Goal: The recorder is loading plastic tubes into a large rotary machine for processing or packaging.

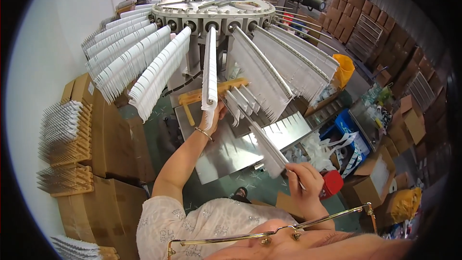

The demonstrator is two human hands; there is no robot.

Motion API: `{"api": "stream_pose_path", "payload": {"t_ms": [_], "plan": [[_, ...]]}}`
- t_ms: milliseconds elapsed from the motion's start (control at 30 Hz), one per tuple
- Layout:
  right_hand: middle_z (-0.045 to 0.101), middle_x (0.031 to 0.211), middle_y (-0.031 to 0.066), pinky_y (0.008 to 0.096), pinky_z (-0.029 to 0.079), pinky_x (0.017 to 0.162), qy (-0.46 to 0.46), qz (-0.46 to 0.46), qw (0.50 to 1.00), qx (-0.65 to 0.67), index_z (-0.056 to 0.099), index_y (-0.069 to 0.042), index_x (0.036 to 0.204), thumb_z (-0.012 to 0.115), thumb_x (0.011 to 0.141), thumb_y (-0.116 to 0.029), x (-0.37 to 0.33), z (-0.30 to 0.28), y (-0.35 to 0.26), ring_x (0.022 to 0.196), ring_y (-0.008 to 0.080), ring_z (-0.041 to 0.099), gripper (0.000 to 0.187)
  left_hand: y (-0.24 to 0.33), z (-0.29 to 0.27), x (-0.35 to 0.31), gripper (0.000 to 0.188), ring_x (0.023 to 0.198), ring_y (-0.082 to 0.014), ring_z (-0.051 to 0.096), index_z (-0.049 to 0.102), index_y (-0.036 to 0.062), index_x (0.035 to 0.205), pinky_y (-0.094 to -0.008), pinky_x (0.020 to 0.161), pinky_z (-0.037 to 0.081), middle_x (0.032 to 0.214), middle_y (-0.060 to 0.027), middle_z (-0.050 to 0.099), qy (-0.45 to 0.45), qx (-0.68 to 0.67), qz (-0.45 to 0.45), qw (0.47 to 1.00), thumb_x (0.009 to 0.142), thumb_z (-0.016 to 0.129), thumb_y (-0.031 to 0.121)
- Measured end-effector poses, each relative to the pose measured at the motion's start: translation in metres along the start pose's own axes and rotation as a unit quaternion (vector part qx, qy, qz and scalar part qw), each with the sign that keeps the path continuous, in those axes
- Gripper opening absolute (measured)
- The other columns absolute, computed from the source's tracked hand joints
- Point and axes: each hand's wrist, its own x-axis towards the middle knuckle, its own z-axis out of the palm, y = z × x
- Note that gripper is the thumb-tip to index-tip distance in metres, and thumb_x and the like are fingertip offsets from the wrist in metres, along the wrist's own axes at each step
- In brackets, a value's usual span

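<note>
My right hand (305,182) pinches the near end of a thin metal rod. Thin white pieces (267,150) hang in a row along that rod, which slopes up toward a wooden rack (225,86). Short rods with more white pieces (240,103) stick out of the rack. My left hand (220,111) is raised beside the rack, its fingers mostly hidden behind a hanging row of white pieces (210,70). That row is on one of several arms of a large round metal machine (216,12). What the left fingers touch cannot be made out.
Beneath the rack is a shiny metal table (226,156). Wooden pin racks (65,132) stand on cardboard boxes (108,207) at left. A red round container (331,184) is beside my right hand. Farther right are a blue crate (351,132), an open carton (373,175) and a yellow bag (406,204).
</note>
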Motion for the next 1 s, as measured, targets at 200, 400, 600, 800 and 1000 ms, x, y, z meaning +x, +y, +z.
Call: {"api": "stream_pose_path", "payload": {"t_ms": [200, 400, 600, 800, 1000], "plan": [[0.06, 0.071, 0.0139, 0.0303, 0.046, 0.052, 0.07, -0.032, 0.997, 0.006, 0.063, 0.003, 0.088, 0.061, 0.074, 0.004, -0.016, 0.029, 0.019, 0.059, 0.0246, 0.059, 0.014, 0.014, 0.021, -0.052, 0.024, 0.051, -0.0038, 0.04, 0.058, -0.0022, 0.109, -0.0184, 0.043, 0.029, 0.066, 0.0028, 0.049, -0.07, 0.091, 0.027, 0.993, 0.088, 0.047, 0.005], [0.06, 0.07, 0.0135, 0.029, 0.047, 0.053, 0.116, 0.009, 0.993, 0.003, 0.064, 0.001, 0.085, 0.061, 0.076, 0.0, -0.065, -0.001, 0.02, 0.059, 0.0227, 0.059, 0.01, 0.008, 0.021, -0.063, 0.03, 0.059, -0.0175, 0.051, 0.055, -0.0027, 0.114, -0.0269, 0.056, 0.04, 0.073, -0.0064, 0.055, -0.072, 0.272, 0.174, 0.944, 0.085, 0.051, 0.004], [0.061, 0.074, 0.0139, 0.0278, 0.046, 0.054, 0.09, 0.036, 0.995, 0.005, 0.064, 0.002, 0.087, 0.06, 0.077, 0.003, -0.041, -0.003, 0.015, 0.061, 0.022, 0.059, 0.011, -0.004, 0.024, -0.037, 0.061, 0.08, -0.0413, 0.053, 0.039, 0.0012, 0.133, -0.0438, 0.073, 0.044, 0.093, -0.0232, 0.056, -0.049, 0.517, 0.297, 0.801, 0.073, 0.049, -0.002], [0.059, 0.075, 0.0077, 0.0231, 0.042, 0.053, 0.067, 0.157, 0.975, 0.141, 0.061, 0.003, 0.091, 0.054, 0.083, 0.003, -0.028, 0.01, 0.024, 0.061, 0.012, 0.055, 0.01, 0.001, 0.03, -0.034, 0.072, 0.084, -0.0374, 0.053, 0.035, 0.0045, 0.137, -0.0443, 0.077, 0.045, 0.096, -0.0204, 0.055, -0.043, 0.564, 0.352, 0.746, 0.067, 0.048, -0.004], [0.058, 0.078, 0.008, 0.0247, 0.044, 0.058, 0.182, 0.182, 0.914, 0.314, 0.059, 0.004, 0.093, 0.048, 0.088, -0.002, -0.078, 0.015, 0.04, 0.066, 0.0135, 0.055, 0.014, 0.009, 0.043, -0.064, 0.073, 0.082, -0.0332, 0.053, 0.035, 0.0044, 0.137, -0.0439, 0.076, 0.043, 0.091, -0.0173, 0.054, -0.087, 0.582, 0.382, 0.713, 0.066, 0.051, -0.002]]}}
